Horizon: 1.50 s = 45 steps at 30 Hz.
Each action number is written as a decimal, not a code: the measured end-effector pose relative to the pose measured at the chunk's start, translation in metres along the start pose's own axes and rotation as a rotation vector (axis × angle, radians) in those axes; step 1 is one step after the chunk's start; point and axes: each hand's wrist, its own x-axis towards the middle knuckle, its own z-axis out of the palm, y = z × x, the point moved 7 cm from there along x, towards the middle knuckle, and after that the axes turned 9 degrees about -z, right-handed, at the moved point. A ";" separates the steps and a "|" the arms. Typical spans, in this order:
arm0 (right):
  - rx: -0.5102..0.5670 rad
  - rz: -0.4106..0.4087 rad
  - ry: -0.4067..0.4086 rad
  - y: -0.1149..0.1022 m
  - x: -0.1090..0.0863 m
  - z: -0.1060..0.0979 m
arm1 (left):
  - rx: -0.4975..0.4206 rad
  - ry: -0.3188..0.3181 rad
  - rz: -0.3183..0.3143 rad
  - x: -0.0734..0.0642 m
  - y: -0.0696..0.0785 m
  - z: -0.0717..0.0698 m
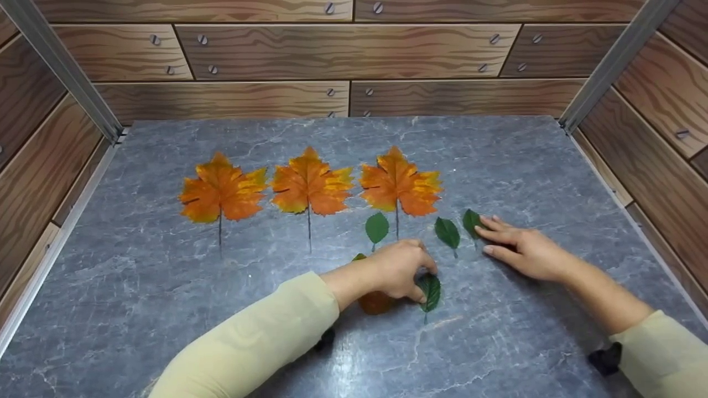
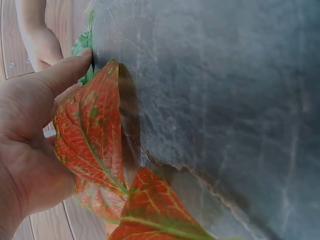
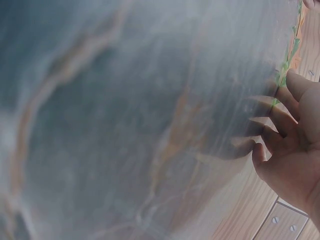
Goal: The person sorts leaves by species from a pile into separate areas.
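My left hand pinches a dark green leaf by its edge between thumb and fingers, low over the tabletop. Beneath that hand a red-orange leaf shows partly, the rest hidden by hand and forearm. The left wrist view gives its red leaflets with green veins, close beside the palm. Fingertips of my right hand rest on another green leaf, fingers extended. Just left of it lies a green leaf, and farther left a rounder green leaf.
Three orange maple leaves with dark stems lie in a row behind the hands: left maple leaf, middle maple leaf and right maple leaf. The grey marbled tabletop is bounded by wood-patterned walls and metal posts.
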 end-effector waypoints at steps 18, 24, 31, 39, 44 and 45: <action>-0.006 -0.009 0.011 -0.001 0.000 0.000 | -0.132 -0.047 -0.075 0.000 -0.001 0.005; -0.009 -0.005 0.011 0.000 -0.001 0.000 | -0.238 -0.071 -0.010 0.001 0.004 0.003; 0.004 0.004 -0.006 0.000 -0.001 0.000 | -0.433 0.093 0.041 0.005 -0.005 -0.019; -0.004 -0.006 0.003 0.000 0.000 0.000 | -0.498 0.252 -0.103 0.019 -0.033 -0.039; -0.006 -0.014 0.002 -0.001 0.000 0.001 | -0.436 0.232 -0.157 0.025 -0.041 -0.039; -0.008 -0.015 0.003 -0.001 0.000 0.000 | -0.422 0.229 -0.162 0.026 -0.042 -0.039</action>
